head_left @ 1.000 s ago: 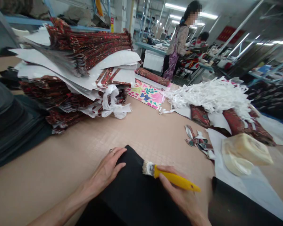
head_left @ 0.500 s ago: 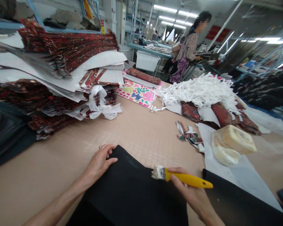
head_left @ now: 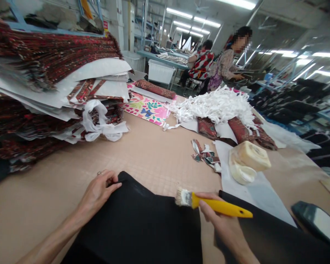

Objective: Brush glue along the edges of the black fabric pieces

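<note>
Stretched forward, the left hand (head_left: 96, 191) is seemingly pinching the black sheet (head_left: 143, 227); the right hand (head_left: 221, 223) is gripping a yellow brush (head_left: 220, 207) sideways.

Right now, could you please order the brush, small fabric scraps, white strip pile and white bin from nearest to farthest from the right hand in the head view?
1. Brush, in the right hand
2. Fabric scraps, ahead on the table
3. White strip pile, farther back
4. White bin, beyond the table

Yellow brush (head_left: 220, 207) now farther right along the edge of the black sheet (head_left: 143, 227)
</note>
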A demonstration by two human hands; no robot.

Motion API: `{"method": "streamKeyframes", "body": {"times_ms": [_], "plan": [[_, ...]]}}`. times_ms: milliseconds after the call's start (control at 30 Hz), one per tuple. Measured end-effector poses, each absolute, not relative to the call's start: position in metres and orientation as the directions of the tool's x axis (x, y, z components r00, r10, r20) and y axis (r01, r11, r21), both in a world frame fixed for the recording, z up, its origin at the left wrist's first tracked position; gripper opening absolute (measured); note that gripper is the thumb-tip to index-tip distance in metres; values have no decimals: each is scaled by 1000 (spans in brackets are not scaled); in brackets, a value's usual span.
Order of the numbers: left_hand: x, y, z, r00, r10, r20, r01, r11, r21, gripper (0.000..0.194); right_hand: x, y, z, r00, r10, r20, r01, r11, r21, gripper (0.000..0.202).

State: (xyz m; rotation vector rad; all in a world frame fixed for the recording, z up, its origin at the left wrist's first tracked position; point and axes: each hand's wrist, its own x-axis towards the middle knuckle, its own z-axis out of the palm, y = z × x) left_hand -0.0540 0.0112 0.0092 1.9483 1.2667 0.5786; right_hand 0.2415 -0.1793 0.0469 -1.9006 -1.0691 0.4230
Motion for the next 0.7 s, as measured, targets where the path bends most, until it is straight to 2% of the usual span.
{"method": "streamKeyframes", "body": {"times_ms": [67,133,167,267,333,433,500,533,600,700], "plan": [[-53,9,15,400,915,48,573,-291,766,23,241,-177,42,537,843,16,427,-256,-867,30],[-53,6,19,383,922,61,560,-284,778,21,259,-190,38,579,814,-45,397,-330,-856,30],[-52,5,22,381,924,39,551,-261,793,21,272,-200,38,625,780,-39,413,-373,-831,29],[-53,1,30,387,919,-76,448,-115,887,21,304,-227,46,699,707,112,545,-424,-724,21],[-54,-1,37,408,901,-150,343,1,939,23,303,-229,53,675,730,110,549,-397,-735,22],[-59,-5,49,457,867,-199,289,68,955,32,260,-205,61,492,868,61,463,-202,-863,33],[-64,-8,57,517,831,-204,281,61,958,33,223,-177,64,362,931,56,456,-124,-881,30],[-67,-9,60,551,809,-204,266,61,962,31,208,-164,65,219,975,39,508,-80,-858,26],[-72,-11,66,617,762,-197,221,73,973,26,191,-145,69,17,1000,-23,595,-28,-803,31],[-80,-15,72,689,707,-161,135,93,986,22,195,-145,73,-91,990,-106,698,-13,-716,39]]}}
